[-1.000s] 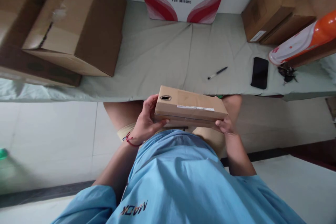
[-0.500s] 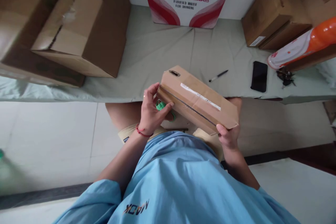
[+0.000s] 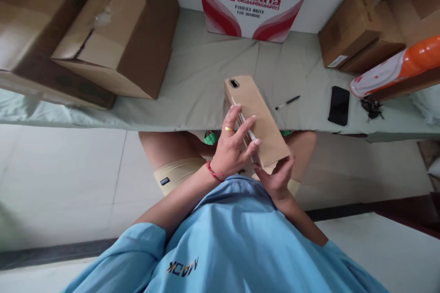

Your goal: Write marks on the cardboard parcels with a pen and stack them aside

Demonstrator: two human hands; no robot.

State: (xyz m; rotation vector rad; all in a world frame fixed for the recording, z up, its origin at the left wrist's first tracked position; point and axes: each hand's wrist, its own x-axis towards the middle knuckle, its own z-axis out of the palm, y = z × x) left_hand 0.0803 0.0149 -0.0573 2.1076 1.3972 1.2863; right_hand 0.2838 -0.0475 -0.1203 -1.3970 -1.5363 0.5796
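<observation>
A long brown cardboard box (image 3: pixel 263 121) is held tilted above my lap at the table's front edge, with a dark oval hole near its far end. My left hand (image 3: pixel 235 142) lies against its left side and top, fingers spread over a white label strip. Round the box's near end, my right hand (image 3: pixel 277 176) is closed, thumb on the left corner. On the cloth to the right of the box lies a pen (image 3: pixel 288 102).
Large cartons (image 3: pixel 99 36) stand at the left of the cloth-covered table (image 3: pixel 202 78). A Wahaha box (image 3: pixel 254 4) is at the back. Smaller boxes (image 3: pixel 350 27), an orange-and-white bottle (image 3: pixel 388 66), a phone (image 3: pixel 339 105) and keys (image 3: pixel 371 108) are on the right.
The box has been turned more lengthwise away from me and rolled, showing another side. My left hand has moved right, onto it. My right hand has shifted left with the near end.
</observation>
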